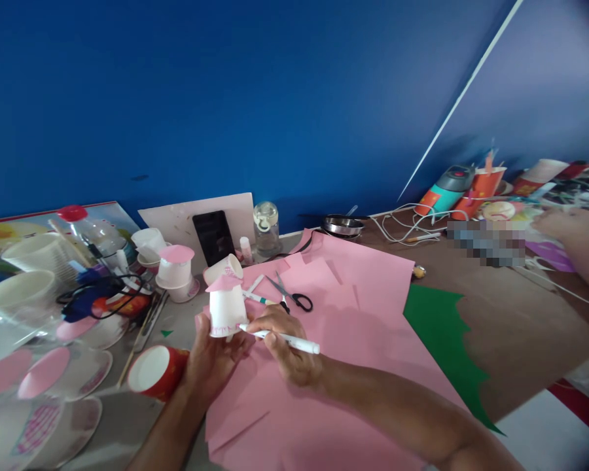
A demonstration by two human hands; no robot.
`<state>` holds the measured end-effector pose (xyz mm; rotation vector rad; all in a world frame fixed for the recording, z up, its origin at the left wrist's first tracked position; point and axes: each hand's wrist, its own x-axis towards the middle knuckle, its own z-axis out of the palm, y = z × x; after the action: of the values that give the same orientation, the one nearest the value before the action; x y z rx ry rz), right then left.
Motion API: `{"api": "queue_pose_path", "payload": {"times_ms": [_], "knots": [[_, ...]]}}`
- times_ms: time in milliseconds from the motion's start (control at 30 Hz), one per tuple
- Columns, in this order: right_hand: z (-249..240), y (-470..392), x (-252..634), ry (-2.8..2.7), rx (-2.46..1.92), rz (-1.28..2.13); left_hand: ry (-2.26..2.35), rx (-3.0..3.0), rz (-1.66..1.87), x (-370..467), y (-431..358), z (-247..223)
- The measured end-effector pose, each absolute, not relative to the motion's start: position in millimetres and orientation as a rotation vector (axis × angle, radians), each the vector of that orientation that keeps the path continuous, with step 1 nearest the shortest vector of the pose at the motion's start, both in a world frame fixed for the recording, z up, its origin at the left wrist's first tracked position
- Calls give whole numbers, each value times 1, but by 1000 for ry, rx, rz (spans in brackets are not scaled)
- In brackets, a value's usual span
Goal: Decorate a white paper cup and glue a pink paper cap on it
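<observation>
My left hand (216, 356) is wrapped round the lower part of an upside-down white paper cup (227, 307). A pink paper cone (224, 283) sits on top of the cup like a roof. Pink marks run along the cup's rim. In my right hand (287, 347) is a white marker pen (299, 343), its tip at the marked rim. Under both hands lie sheets of pink paper (343, 392). Scissors with black handles (302, 301) rest on the paper just beyond my right hand, beside another pen.
A red paper cup (160, 373) lies tipped by my left forearm. White cups and pink-topped paper pieces crowd the left side. A phone (213, 237), glue stick (246, 250) and glass jar (266, 229) stand behind. Green paper (442, 347) lies right; another person's hand (564, 226) is at far right.
</observation>
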<state>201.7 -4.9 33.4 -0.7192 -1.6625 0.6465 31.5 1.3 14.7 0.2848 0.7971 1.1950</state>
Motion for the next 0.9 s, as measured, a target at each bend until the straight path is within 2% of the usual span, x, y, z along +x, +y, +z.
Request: {"api": "queue_pose_path", "payload": {"times_ms": [900], "knots": [[31,-2,205,-1672,-687,600,706,301,1171,30,1,11]]}}
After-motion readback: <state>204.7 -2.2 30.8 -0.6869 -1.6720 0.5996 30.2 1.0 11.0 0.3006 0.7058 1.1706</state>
